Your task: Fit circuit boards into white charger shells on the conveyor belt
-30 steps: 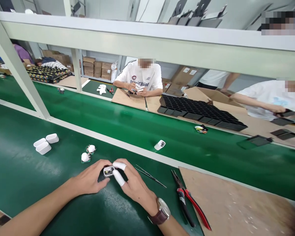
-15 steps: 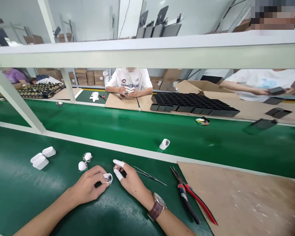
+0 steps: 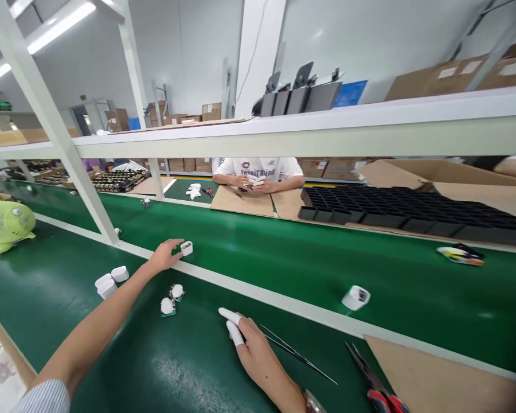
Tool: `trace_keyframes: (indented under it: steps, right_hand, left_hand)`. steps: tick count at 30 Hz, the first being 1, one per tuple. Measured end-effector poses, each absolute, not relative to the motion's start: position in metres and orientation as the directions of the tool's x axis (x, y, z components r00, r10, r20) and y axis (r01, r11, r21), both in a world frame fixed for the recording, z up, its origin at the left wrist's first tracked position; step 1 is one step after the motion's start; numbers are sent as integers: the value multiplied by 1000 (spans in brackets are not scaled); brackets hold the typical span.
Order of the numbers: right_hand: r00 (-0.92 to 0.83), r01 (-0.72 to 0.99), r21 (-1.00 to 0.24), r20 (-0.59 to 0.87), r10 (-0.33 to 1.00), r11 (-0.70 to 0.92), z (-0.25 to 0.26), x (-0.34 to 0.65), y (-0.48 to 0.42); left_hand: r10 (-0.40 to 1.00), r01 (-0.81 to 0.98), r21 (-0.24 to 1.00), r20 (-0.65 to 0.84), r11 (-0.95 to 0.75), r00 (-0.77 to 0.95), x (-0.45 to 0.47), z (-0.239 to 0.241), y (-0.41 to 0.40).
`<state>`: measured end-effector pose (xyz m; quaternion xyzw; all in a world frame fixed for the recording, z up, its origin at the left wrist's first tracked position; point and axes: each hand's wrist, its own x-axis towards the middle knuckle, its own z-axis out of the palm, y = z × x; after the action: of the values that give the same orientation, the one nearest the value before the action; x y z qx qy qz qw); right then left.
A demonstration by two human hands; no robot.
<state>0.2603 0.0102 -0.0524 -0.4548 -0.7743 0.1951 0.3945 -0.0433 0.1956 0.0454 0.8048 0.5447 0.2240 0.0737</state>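
My left hand (image 3: 164,254) reaches far forward over the white rail onto the green conveyor belt (image 3: 284,264). Its fingertips pinch a small white case (image 3: 186,248) that rests on the belt. My right hand (image 3: 253,351) lies flat on the green mat (image 3: 176,361) nearer to me. White cots cover two of its stretched fingers, and it holds nothing. Thin tweezers (image 3: 298,357) lie just right of it. Two round white parts on small boards (image 3: 172,299) sit between my arms.
Empty white shells (image 3: 109,279) lie at left, beyond them a green fan (image 3: 6,221). Another white case (image 3: 356,297) rides the belt at right. Red-handled pliers (image 3: 378,390) lie by a cardboard sheet (image 3: 451,381). A slanted frame post (image 3: 64,143) stands left. Across, a person (image 3: 260,172) works beside black trays (image 3: 413,209).
My left hand carried the white case from the mat in front of me out onto the conveyor belt. My right hand let go and stayed on the mat. My head lifted.
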Motion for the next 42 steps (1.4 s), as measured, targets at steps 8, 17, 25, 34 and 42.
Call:
trace_keyframes:
  steps: [8,17,25,34,42]
  right_hand:
    - [-282,535,-667,438,854,519,-53,253,13]
    - [-616,518,-446,399,680,730,-1,153,72]
    - [-565,566,-515,327,758,644,-13,229,29]
    - [-534,735,-291,307,788,612,-16,241,-18]
    - [-505,616,-524,311,805,588,-8,258,-13]
  left_hand:
    - [971,941,280,191,-191,140,-194,78,109]
    - [933,879,345,257,-331,251,-142,76,92]
    - [776,665,411,222,-624,591,-61,57,15]
    - [764,671,382,187,-635,617,1,6,24]
    - [844,607,618,188,-499,503,0,-5,19]
